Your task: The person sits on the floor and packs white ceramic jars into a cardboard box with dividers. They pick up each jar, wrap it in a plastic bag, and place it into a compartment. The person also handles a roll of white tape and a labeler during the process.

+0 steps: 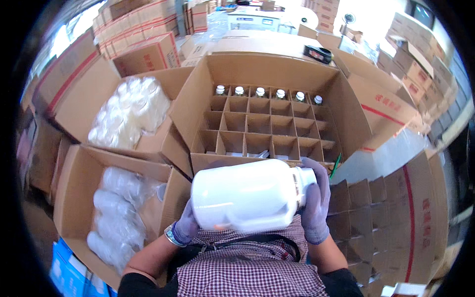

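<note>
A large white plastic bottle lies sideways between my two hands, in front of my checked apron. My left hand, in a grey-purple glove, is closed against its base end; the bottle hides most of those fingers. At the right end, my gloved right hand wraps round the bottle's white cap. Just beyond the bottle stands an open carton with a cardboard grid inside. Its far row holds several small bottles with pale caps.
Two open cartons on the left hold plastic-wrapped bottles and clear-wrapped containers. A carton with dividers stands at my right. A black roll-shaped object rests on the middle carton's far flap. Stacked cartons rise behind.
</note>
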`<state>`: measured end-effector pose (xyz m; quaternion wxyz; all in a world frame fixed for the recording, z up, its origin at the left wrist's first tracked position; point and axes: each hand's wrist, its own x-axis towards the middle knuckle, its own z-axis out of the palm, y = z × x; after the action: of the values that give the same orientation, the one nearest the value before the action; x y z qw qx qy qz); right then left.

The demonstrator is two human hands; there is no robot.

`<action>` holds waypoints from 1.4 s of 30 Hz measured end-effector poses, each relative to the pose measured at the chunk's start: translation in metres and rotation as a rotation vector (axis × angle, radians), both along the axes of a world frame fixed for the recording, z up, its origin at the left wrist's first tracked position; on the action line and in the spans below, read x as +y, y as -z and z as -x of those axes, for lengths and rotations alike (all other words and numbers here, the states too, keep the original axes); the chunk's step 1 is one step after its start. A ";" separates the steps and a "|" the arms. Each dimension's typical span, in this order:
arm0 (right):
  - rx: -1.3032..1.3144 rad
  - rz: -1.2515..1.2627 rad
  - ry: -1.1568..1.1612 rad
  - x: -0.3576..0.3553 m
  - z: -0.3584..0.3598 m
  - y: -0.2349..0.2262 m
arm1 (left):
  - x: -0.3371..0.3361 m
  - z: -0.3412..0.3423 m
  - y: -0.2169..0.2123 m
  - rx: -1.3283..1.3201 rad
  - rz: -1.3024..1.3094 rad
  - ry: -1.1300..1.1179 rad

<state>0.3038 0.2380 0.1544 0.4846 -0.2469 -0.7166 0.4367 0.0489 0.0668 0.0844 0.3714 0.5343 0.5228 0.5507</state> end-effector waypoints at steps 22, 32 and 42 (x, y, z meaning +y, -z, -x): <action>0.449 -0.272 -0.565 -0.045 0.044 -0.040 | -0.030 -0.001 -0.019 -0.155 0.247 -0.040; 0.425 -0.298 -0.654 -0.016 0.058 -0.025 | -0.011 0.033 -0.029 -0.122 0.384 0.259; 0.289 -0.472 -1.030 0.006 0.127 -0.026 | -0.076 0.062 -0.018 -0.711 0.234 -0.293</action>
<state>0.1769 0.2438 0.1800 0.3445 0.3102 -0.7487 0.4739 -0.0132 -0.0087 0.1026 0.5049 0.1847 0.4915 0.6851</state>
